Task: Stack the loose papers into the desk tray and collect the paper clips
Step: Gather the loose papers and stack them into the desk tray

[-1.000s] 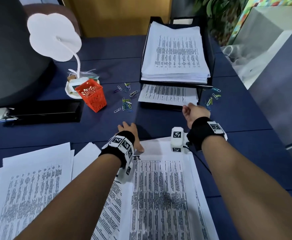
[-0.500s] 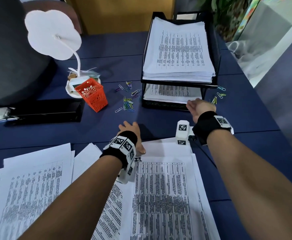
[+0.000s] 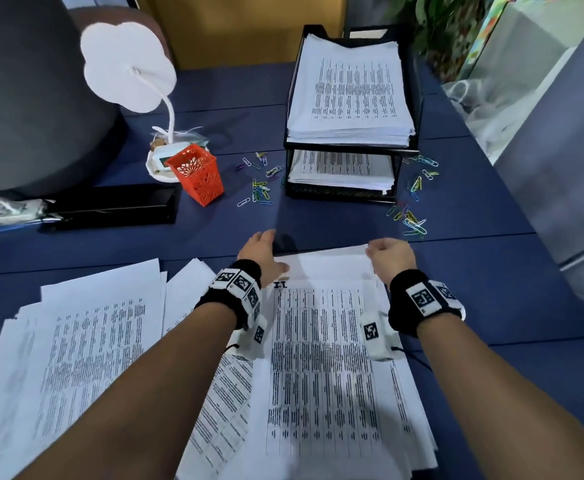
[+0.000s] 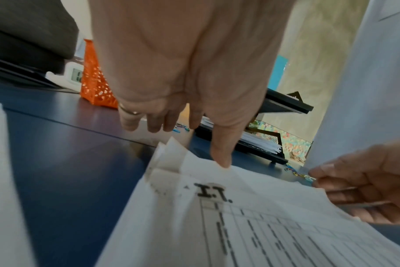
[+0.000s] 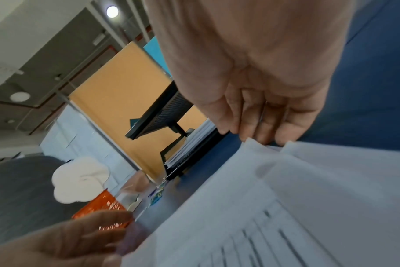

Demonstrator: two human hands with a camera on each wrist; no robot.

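Head view: navy desk (image 3: 491,271), orange partition (image 3: 249,29) behind; left hand (image 3: 261,252) flat on paper stack (image 3: 321,358); right hand (image 3: 389,256) pinches its far edge.

The right hand (image 3: 389,256) is back from the desk tray (image 3: 349,199) and now grips the far right corner of the paper stack (image 3: 321,358).

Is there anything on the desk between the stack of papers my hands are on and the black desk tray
Nothing visible blocks it. Bare blue desk lies between the paper stack under your left hand and right hand and the desk tray. The paper clips lie off to both sides of the tray, not in the path.
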